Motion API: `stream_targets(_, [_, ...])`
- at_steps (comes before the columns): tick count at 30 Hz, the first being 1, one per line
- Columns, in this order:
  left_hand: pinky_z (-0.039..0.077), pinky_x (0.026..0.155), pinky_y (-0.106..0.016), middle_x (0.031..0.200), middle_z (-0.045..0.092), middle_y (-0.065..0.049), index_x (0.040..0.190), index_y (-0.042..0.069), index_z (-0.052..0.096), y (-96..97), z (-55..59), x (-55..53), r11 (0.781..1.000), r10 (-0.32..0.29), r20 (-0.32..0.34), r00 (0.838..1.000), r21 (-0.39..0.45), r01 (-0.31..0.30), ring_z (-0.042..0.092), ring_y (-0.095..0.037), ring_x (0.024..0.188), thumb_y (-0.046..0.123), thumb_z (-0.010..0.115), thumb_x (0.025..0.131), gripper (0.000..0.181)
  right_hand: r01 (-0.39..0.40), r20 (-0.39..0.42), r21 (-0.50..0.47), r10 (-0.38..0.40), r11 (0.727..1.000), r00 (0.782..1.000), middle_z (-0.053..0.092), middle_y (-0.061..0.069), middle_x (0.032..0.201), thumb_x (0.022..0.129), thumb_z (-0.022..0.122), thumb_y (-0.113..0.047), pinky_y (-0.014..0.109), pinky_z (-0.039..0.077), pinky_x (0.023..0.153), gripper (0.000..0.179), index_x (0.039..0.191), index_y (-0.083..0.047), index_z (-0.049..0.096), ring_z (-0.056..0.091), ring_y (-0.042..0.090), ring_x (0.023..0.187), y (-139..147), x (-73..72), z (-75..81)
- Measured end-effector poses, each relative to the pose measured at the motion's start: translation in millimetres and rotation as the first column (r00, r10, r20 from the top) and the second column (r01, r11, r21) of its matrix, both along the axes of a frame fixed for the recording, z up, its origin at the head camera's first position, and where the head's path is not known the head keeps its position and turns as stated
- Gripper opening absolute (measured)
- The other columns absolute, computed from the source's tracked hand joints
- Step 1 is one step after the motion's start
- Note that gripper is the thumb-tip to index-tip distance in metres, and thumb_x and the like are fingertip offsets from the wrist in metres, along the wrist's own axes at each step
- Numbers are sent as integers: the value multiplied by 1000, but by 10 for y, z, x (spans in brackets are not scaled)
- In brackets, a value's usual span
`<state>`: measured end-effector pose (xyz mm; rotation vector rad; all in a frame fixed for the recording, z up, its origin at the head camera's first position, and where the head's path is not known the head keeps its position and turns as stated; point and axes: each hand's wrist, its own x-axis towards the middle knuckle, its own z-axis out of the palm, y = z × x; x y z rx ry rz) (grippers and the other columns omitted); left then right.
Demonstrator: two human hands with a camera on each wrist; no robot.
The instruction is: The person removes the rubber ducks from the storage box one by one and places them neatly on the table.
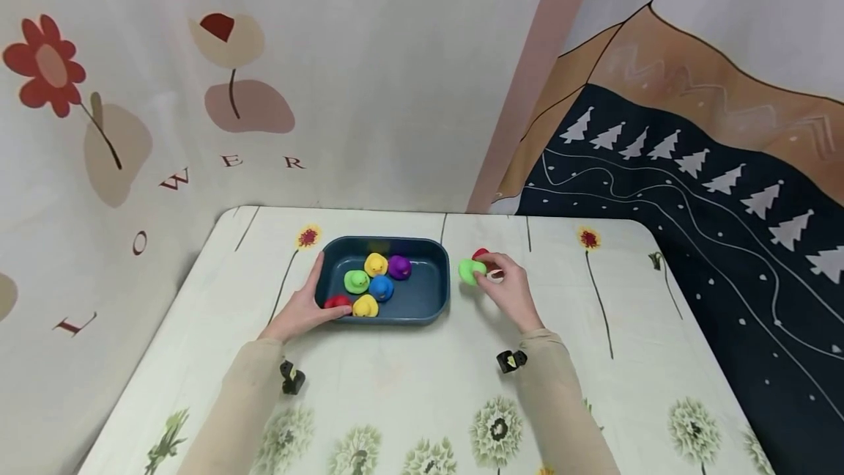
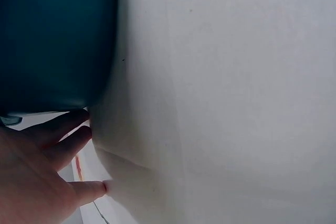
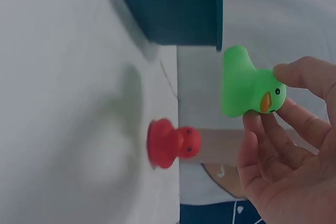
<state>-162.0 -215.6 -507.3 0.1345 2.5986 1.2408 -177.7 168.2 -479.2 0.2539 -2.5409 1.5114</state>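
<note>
My right hand [image 1: 508, 292] pinches a green rubber duck [image 3: 249, 85] between thumb and fingers, lifted above the table just right of a dark blue tub [image 1: 422, 317]. A red rubber duck [image 3: 168, 142] stands on the table beyond that hand, partly hidden by it in the head view. My left hand [image 1: 310, 308] holds the tub at its front left corner, thumb along the front and fingers at the left side. Inside the tub sit two yellow ducks [image 1: 376, 264], a green duck [image 1: 357, 281], a blue duck [image 1: 381, 287], a purple duck [image 1: 399, 267] and a red duck [image 1: 338, 301].
Under everything lies a white tablecloth [image 1: 422, 380] printed with flowers. A pale wall hanging [image 1: 395, 94] rises behind the table's far edge, and a dark fabric with white trees [image 1: 659, 189] hangs on the right.
</note>
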Motion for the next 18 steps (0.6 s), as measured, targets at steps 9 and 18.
stream_targets(9, [26, 101, -68, 156, 9, -29, 154, 27, -14, -2, -14, 27, 1000, 2, 11, 1000, -6, -2, 24, -55, 133, 46, 76, 81, 118, 12, 24, 32, -13, 999, 1000, 64, 16, 107, 84, 71, -1, 40, 51, 77, 24, 107, 3, 68, 62, 30, 90, 188, 10, -145])
stream_targets(18, [26, 102, -67, 156, 9, -29, 154, 27, -15, -6, 2, 12, 1000, -1, 12, 1000, -14, 1, 24, -54, 134, 45, 75, 82, 117, 15, 18, 83, -17, 996, 1000, 64, 19, 104, 84, 71, 1, 44, 51, 78, 24, 107, 5, 66, 61, 32, 89, 430, -41, -235])
